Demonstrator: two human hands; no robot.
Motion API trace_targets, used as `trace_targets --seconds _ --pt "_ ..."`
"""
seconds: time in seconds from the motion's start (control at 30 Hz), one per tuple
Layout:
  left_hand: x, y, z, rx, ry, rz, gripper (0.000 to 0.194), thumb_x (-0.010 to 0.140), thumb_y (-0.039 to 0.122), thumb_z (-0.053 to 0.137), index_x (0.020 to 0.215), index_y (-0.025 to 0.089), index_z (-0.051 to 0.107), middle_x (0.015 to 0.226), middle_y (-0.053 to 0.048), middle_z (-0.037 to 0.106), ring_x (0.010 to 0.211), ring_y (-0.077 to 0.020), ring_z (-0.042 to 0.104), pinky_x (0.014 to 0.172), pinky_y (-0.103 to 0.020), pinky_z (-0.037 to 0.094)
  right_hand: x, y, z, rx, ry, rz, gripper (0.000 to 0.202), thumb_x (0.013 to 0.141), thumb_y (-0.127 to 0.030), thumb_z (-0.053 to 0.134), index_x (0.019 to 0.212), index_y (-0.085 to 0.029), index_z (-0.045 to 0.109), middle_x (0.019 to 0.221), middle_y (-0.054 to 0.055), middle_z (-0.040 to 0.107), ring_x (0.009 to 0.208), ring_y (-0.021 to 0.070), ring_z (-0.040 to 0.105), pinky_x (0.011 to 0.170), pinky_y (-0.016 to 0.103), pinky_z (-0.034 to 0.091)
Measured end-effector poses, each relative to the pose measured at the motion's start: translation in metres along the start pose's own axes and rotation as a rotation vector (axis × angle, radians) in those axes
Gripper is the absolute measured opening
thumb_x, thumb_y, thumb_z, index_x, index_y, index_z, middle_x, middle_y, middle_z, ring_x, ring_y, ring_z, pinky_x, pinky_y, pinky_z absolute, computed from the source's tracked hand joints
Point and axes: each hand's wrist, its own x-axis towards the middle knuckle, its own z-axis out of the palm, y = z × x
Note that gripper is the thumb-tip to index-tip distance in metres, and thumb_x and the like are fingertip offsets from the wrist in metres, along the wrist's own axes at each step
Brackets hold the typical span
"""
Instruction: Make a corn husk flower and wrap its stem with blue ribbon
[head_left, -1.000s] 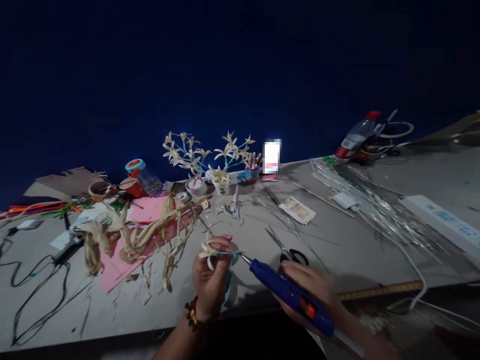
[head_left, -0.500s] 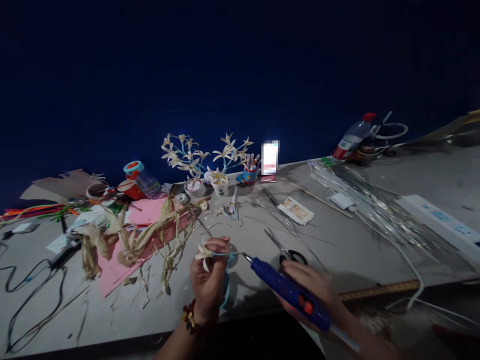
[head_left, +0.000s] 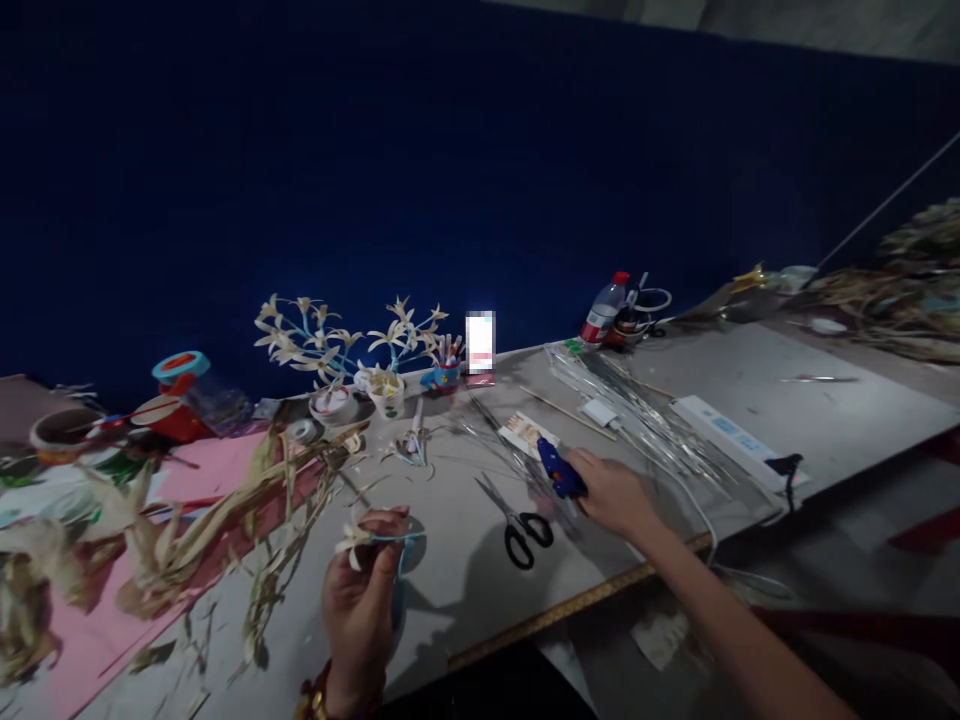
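My left hand [head_left: 365,585] pinches a pale husk flower [head_left: 354,540] by its stem, which is wrapped in light blue; a blue strand hangs down beside the palm. In my right hand [head_left: 607,487] is a blue hot glue gun [head_left: 559,466], its nozzle end over a small printed packet [head_left: 525,433] among thin wires. Whether the gun touches the packet I cannot tell. Black-handled scissors [head_left: 523,530] lie partly spread on the table between my hands. Behind my left hand are bits of blue-wrapped stem [head_left: 411,447].
Finished-looking husk flowers [head_left: 307,335] stand in small cups at the back, near a pen holder [head_left: 445,375] and a lit phone [head_left: 481,342]. Dried corn husks [head_left: 157,540] cover pink paper at left. Bundled wires [head_left: 660,425], a power strip [head_left: 727,440] and a bottle [head_left: 604,312] are at right.
My right hand has carried the glue gun away from the flower stem, forward and right to the packet. My left hand keeps hold of the flower. The view has turned right.
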Motion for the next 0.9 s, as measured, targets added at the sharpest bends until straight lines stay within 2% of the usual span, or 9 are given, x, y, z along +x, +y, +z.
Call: trace_targets --seconds 0.2,0.27,0.33,0.4,0.47,0.57,0.67,0.77,0.9 --pt "0.000 0.005 0.011 -0.098 0.050 -0.010 0.016 0.081 0.033 0.078 0.083 0.017 0.074 0.085 -0.005 0.071 0.091 -0.0217 0.070 0.092 -0.036 0.056 0.013 0.032 0.012 0.015 -0.075 -0.150 0.038 0.076 -0.009 0.056 0.113 -0.013 0.065 0.110 0.016 0.070 0.095 0.0293 0.070 0.079 0.035 0.050" --pt "0.002 0.007 0.014 -0.122 0.066 -0.024 0.016 0.081 0.033 0.079 0.081 0.018 0.074 0.083 -0.004 0.070 0.090 -0.0207 0.070 0.091 -0.034 0.056 0.013 0.037 0.014 0.008 -0.037 -0.179 0.041 0.072 -0.011 0.059 0.112 -0.014 0.066 0.111 0.016 0.071 0.095 0.0322 0.070 0.081 0.039 0.052" --pt "0.003 0.008 0.016 -0.143 0.070 -0.027 0.017 0.081 0.034 0.079 0.082 0.019 0.074 0.083 -0.004 0.070 0.089 -0.0194 0.069 0.091 -0.033 0.055 0.010 0.030 0.011 -0.031 0.078 -0.194 0.037 0.071 -0.014 0.062 0.107 -0.014 0.068 0.111 0.018 0.071 0.094 0.0352 0.070 0.079 0.043 0.052" --pt "0.005 0.008 0.019 -0.173 0.079 -0.033 0.017 0.080 0.035 0.080 0.083 0.019 0.074 0.084 -0.003 0.070 0.089 -0.0184 0.069 0.092 -0.032 0.054 0.003 0.005 0.003 -0.017 0.275 -0.230 0.025 0.080 -0.018 0.063 0.104 -0.016 0.067 0.107 0.017 0.072 0.093 0.0343 0.070 0.080 0.045 0.053" --pt "0.006 0.007 0.023 -0.214 0.098 -0.071 0.019 0.077 0.036 0.082 0.083 0.020 0.074 0.086 -0.003 0.072 0.091 -0.0185 0.070 0.091 -0.031 0.054 -0.005 -0.037 -0.006 0.106 0.485 -0.318 0.015 0.089 -0.018 0.061 0.104 -0.018 0.065 0.098 0.012 0.074 0.093 0.0288 0.070 0.084 0.042 0.054" --pt "0.007 0.007 0.029 -0.268 0.143 -0.182 0.024 0.071 0.038 0.087 0.080 0.020 0.074 0.086 -0.003 0.074 0.090 -0.0185 0.071 0.087 -0.029 0.055 -0.008 -0.112 -0.010 0.362 0.696 -0.559 0.020 0.090 -0.010 0.059 0.106 -0.021 0.065 0.092 0.006 0.073 0.087 0.0207 0.069 0.082 0.036 0.058" --pt "0.006 0.010 0.033 -0.270 0.200 -0.274 0.032 0.064 0.041 0.090 0.080 0.019 0.074 0.085 -0.003 0.075 0.086 -0.0175 0.071 0.083 -0.027 0.055 0.000 -0.167 -0.004 0.529 0.900 -0.612 0.025 0.088 -0.009 0.060 0.108 -0.023 0.068 0.090 0.005 0.070 0.086 0.0211 0.067 0.079 0.039 0.061" --pt "0.004 0.015 0.033 -0.254 0.234 -0.316 0.035 0.063 0.042 0.090 0.081 0.018 0.074 0.084 -0.004 0.076 0.080 -0.0169 0.070 0.078 -0.026 0.054 0.016 -0.194 -0.002 0.564 1.025 -0.605 0.024 0.087 -0.008 0.064 0.105 -0.023 0.070 0.094 0.005 0.065 0.089 0.0204 0.064 0.081 0.040 0.061" --pt "0.001 0.019 0.032 -0.235 0.252 -0.286 0.035 0.063 0.044 0.089 0.078 0.017 0.073 0.080 -0.004 0.076 0.077 -0.0167 0.069 0.076 -0.026 0.054 0.031 -0.206 -0.015 0.554 1.128 -0.670 0.019 0.088 -0.007 0.063 0.094 -0.023 0.071 0.088 0.002 0.062 0.084 0.0171 0.060 0.081 0.035 0.057"
